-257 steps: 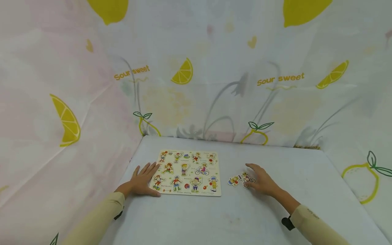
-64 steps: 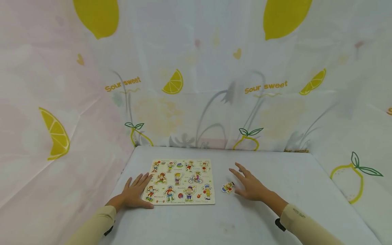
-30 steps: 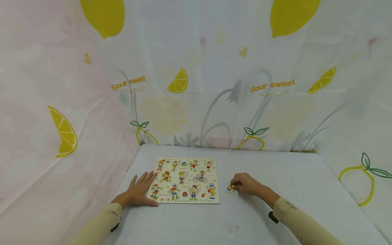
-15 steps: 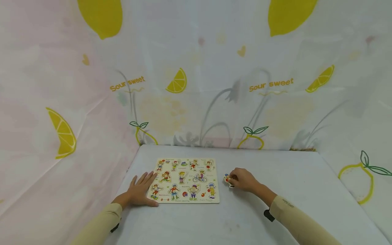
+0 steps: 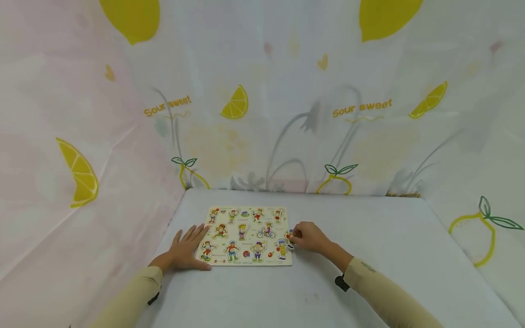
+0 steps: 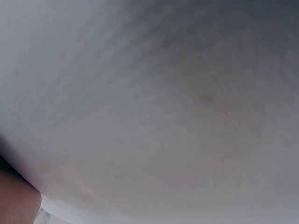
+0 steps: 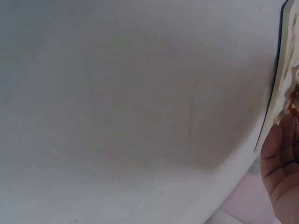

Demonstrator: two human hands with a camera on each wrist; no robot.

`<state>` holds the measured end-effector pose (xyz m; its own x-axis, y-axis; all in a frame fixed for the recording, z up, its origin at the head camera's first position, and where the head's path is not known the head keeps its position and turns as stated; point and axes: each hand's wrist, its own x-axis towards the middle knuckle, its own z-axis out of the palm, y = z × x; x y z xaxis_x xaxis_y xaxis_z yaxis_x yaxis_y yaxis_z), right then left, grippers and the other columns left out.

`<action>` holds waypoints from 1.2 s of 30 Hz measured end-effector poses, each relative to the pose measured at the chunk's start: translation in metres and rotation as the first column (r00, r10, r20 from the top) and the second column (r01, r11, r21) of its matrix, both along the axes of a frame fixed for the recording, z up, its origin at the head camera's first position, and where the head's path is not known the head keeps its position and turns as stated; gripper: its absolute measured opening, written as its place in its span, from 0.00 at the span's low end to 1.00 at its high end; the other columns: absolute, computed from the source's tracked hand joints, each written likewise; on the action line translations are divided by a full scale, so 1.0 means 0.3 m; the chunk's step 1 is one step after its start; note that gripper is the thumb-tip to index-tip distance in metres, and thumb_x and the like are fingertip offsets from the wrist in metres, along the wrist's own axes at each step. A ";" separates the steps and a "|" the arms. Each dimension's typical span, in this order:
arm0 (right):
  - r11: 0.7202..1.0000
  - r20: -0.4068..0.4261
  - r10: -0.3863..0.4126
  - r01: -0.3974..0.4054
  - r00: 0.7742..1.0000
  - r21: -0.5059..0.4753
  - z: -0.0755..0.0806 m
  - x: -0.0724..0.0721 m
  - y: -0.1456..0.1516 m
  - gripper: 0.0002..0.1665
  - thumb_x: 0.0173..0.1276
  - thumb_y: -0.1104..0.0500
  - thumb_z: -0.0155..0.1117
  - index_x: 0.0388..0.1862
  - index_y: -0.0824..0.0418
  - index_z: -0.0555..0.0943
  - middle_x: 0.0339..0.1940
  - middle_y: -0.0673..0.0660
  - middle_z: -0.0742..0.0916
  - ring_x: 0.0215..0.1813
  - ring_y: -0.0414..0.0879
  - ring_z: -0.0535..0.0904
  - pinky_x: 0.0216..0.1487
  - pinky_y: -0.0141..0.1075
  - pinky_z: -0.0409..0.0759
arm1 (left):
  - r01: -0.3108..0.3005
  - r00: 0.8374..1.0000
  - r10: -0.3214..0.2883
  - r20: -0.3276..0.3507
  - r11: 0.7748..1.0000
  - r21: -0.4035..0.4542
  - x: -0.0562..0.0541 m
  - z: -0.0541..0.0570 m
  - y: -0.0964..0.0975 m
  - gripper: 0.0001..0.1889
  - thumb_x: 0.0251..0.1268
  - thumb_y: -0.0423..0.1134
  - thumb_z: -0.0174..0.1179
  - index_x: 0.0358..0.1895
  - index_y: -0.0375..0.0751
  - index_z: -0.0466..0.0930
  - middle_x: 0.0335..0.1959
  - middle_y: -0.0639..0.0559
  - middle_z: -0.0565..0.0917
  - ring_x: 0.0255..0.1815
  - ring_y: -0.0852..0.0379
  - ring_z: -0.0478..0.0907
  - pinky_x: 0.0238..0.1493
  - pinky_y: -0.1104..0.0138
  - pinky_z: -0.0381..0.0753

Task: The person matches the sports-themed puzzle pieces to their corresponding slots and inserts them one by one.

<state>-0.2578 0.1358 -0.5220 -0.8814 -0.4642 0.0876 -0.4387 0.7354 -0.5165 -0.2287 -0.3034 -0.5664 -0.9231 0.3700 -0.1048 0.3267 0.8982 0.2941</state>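
A cream puzzle board (image 5: pixel 229 263) with several printed sporting figures lies flat on the white table in the head view. My left hand (image 5: pixel 186 249) rests with spread, straight fingers along the board's left edge. At the board's right edge my right hand (image 5: pixel 309 238) pinches a small figure-shaped puzzle piece (image 5: pixel 289 244) between thumb and fingers, and the fingers cover much of it. In the right wrist view, the curled fingers of the right hand (image 7: pixel 282 163) stand close to the board's edge (image 7: pixel 275 93). The left wrist view shows mostly tabletop, with a bit of skin at its corner.
The white tabletop (image 5: pixel 361 269) stretches to the right of the board and in front of it. Behind and at both sides hangs a pale cloth (image 5: pixel 262 82) printed with lemons and lettering.
The right hand has picked up the last loose piece from the table right of the board and carried it left to the board's right edge. The left hand stays on the left edge.
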 end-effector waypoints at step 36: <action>0.998 0.112 -0.055 0.052 0.992 0.029 -0.042 0.101 -0.135 0.10 0.63 0.59 0.71 0.25 0.60 0.79 0.21 0.48 0.79 0.25 0.39 0.70 0.26 0.29 0.68 | 0.006 0.999 -0.007 0.031 1.000 0.009 0.017 0.019 0.010 0.71 0.36 0.79 0.66 0.80 0.41 0.43 0.81 0.36 0.47 0.80 0.31 0.40 0.70 0.30 0.30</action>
